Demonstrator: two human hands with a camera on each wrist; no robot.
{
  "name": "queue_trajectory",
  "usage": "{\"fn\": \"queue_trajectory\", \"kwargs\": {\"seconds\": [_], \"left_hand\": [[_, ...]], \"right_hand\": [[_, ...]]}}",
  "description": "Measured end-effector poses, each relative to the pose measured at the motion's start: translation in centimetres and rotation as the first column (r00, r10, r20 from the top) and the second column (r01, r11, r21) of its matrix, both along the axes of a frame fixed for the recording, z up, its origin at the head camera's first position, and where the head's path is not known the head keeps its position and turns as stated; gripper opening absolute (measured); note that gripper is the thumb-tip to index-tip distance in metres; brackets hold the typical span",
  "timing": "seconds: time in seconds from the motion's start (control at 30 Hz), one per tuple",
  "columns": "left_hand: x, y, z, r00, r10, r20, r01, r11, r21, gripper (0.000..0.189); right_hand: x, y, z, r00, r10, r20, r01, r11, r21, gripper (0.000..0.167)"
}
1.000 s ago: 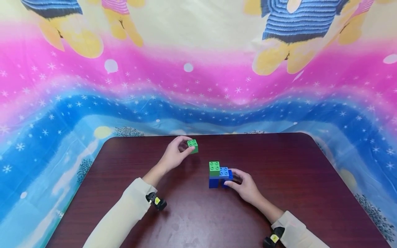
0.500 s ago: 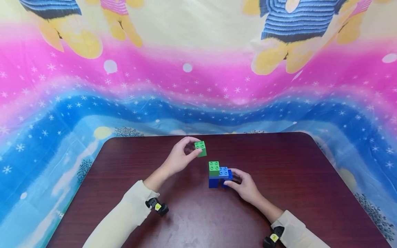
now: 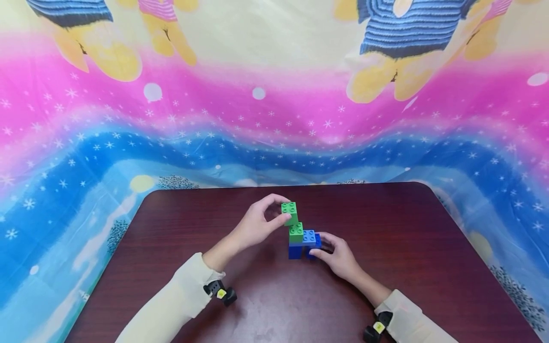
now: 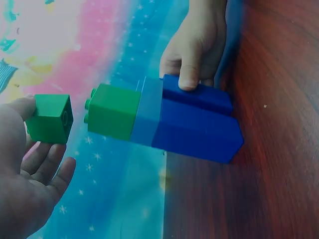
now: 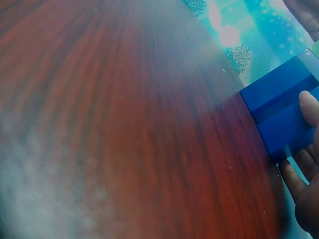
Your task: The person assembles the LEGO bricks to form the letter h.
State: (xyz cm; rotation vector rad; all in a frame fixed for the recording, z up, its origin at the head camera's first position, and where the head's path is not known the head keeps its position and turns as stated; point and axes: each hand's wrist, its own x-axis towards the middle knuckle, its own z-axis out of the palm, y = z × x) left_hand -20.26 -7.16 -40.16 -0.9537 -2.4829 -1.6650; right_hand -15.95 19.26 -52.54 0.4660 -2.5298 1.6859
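My left hand (image 3: 257, 224) pinches a green toy brick (image 4: 51, 119) between thumb and fingers, its studs facing up in the head view. Just below it stands a stack of bricks: a second green brick (image 3: 296, 232) tops the left side, over a light blue brick (image 3: 309, 237) and dark blue bricks (image 4: 199, 124). A gap shows between the two green bricks in the left wrist view. My right hand (image 3: 340, 259) grips the dark blue part of the stack from the right, with the thumb (image 4: 189, 74) on the near side.
The stack stands on a dark reddish-brown table (image 3: 266, 305). A printed cloth (image 3: 274, 119) with pink and blue bands hangs behind the table's far edge and down both sides. Each wrist carries a small black camera (image 3: 220, 291).
My left hand has moved right and slightly toward me, bringing its green brick from the left to over the stack's green brick. The right hand and the stack have stayed in place.
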Motion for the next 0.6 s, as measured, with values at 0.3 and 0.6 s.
{"fn": "queue_trajectory", "kwargs": {"seconds": [0.3,0.6], "left_hand": [[0.68,0.32,-0.18,0.999,-0.035,0.028,0.036,0.999,-0.019,0.031],[0.95,0.57,-0.96,0.997,-0.055,0.055,0.056,0.998,-0.028,0.032]], "right_hand": [[0.08,0.01,0.05,1.0,-0.004,0.006,0.004,1.0,-0.003,0.042],[0.06,0.08,0.05,1.0,0.0,-0.002,0.0,1.0,0.01,0.043]]}}
